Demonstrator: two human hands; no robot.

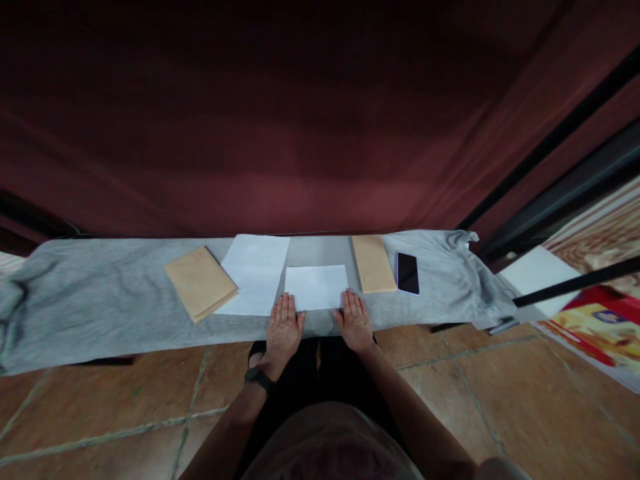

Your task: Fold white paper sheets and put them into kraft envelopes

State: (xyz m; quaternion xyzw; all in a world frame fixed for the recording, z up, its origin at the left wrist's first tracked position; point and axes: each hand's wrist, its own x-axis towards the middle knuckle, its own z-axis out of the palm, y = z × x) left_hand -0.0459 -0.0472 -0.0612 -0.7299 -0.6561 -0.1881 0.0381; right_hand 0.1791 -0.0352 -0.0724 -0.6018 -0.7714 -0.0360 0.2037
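My left hand (284, 331) and right hand (356, 323) lie flat, fingers extended, at the near corners of the paper (316, 287), apparently steadying it; a phone (407, 273) lies right, seemingly set aside.

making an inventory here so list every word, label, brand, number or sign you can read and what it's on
No text is readable.
Blue oval logo on the red-and-yellow printed package: too small and blurred to read.
Small white paper rectangle, larger white paper sheet: no lettering visible.
Left flat brown paper piece, right flat brown paper piece: no lettering visible.
Dark-screened rectangular phone: no lettering visible.
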